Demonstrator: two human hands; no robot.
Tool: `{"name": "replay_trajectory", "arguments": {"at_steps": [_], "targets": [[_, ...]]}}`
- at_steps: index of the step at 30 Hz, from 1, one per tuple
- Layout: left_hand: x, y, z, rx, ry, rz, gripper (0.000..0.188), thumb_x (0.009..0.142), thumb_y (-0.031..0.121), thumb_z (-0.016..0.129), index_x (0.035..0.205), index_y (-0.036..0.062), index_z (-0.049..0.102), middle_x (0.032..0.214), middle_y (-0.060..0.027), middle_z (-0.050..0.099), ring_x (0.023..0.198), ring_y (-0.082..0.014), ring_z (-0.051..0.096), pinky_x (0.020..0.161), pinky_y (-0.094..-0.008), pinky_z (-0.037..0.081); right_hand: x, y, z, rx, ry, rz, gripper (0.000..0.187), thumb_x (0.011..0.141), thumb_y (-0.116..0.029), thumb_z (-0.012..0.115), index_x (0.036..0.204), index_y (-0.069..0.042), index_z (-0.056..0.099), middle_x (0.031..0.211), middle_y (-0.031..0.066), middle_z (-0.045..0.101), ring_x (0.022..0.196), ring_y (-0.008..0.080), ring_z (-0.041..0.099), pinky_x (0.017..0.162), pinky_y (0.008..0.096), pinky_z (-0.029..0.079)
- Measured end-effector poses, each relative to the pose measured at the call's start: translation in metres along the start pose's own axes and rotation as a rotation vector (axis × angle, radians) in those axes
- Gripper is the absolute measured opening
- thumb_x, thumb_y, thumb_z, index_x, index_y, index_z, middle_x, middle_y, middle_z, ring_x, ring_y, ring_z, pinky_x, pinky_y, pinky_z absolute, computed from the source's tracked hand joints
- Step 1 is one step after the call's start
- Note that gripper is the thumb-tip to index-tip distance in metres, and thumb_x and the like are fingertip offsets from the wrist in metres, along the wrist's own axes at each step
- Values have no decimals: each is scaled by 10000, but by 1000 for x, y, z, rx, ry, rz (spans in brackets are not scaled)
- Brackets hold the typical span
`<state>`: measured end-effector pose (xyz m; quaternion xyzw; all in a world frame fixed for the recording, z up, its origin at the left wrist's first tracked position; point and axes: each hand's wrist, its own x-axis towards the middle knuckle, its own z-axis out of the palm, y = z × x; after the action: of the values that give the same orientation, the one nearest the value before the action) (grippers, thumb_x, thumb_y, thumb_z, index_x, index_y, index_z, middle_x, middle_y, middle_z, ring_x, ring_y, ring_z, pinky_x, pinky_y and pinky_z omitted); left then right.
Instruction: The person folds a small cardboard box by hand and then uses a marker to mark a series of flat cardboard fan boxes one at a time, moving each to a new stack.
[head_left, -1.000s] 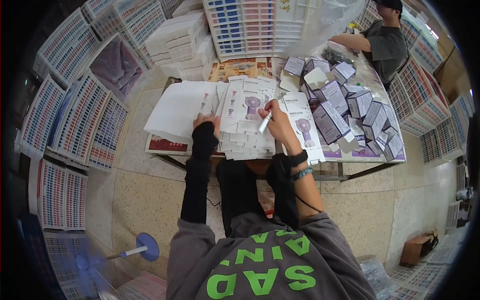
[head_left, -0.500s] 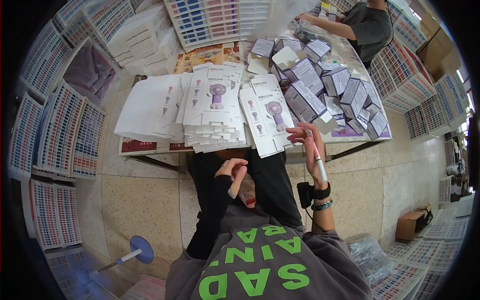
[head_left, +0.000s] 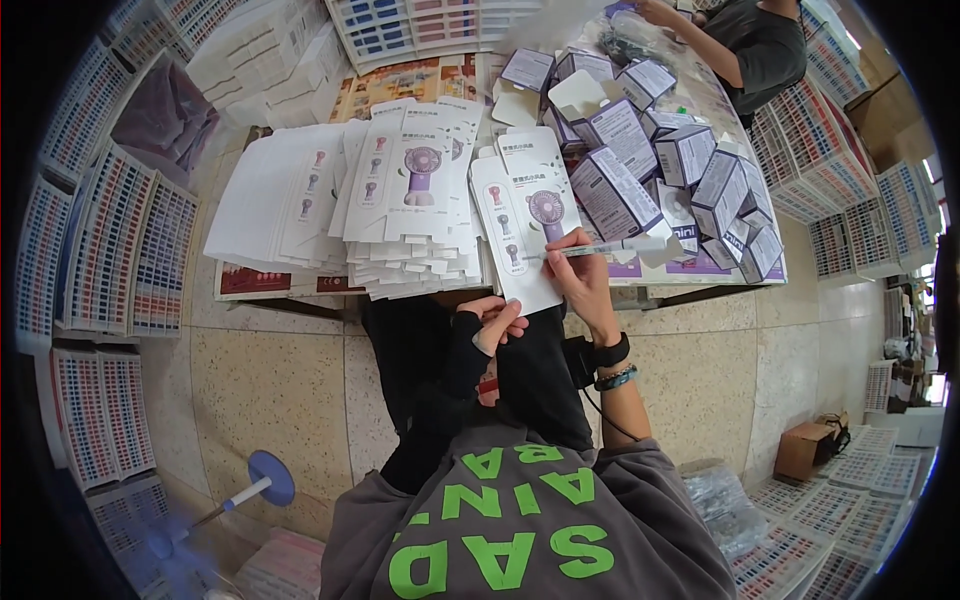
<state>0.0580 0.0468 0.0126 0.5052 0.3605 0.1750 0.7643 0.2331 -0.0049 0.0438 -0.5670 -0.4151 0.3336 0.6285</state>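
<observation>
A pen (head_left: pixel 615 246) with a pale barrel is held in my right hand (head_left: pixel 580 277), its tip end over the printed face of a flat white carton (head_left: pixel 532 280). That carton shows a purple handheld fan and a column of smaller fans, and it overhangs the near table edge on top of others. My left hand (head_left: pixel 497 322) pinches its lower edge, thumb on top. To the left lie stacks of similar flat cartons (head_left: pixel 390 215), fanned out and printed with fans. Whether the pen tip touches the card is not clear.
Folded purple-and-white boxes (head_left: pixel 618 135) are heaped on the table's right side. Beyond them a person in a dark shirt (head_left: pixel 755 45) handles something. White carton piles (head_left: pixel 262 60) and a plastic crate (head_left: pixel 425 30) stand at the back. A blue fan-like object (head_left: pixel 270 478) is at lower left.
My right hand has swung left with the pen, from beside the carton to over its face. My left hand has moved forward from above my lap and taken hold of the carton's lower edge.
</observation>
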Motion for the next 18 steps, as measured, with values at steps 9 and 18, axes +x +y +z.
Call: {"name": "replay_trajectory", "arguments": {"at_steps": [9, 18], "targets": [[0, 1, -2, 14, 0, -23, 276, 903, 233, 605, 919, -39, 651, 779, -81, 684, 654, -91, 631, 579, -192, 454, -1, 19, -3, -261, 13, -108, 92, 873, -54, 593, 821, -4, 535, 709, -28, 496, 618, 28, 395, 539, 193, 320], [-1, 1, -2, 9, -11, -10, 272, 900, 230, 607, 917, -39, 647, 775, -84, 681, 655, -90, 628, 593, -192, 453, -2, 9, 4, -406, -21, -104, 92, 841, -40, 613, 803, -1, 538, 667, -2, 488, 558, 48, 413, 493, 208, 326]]}}
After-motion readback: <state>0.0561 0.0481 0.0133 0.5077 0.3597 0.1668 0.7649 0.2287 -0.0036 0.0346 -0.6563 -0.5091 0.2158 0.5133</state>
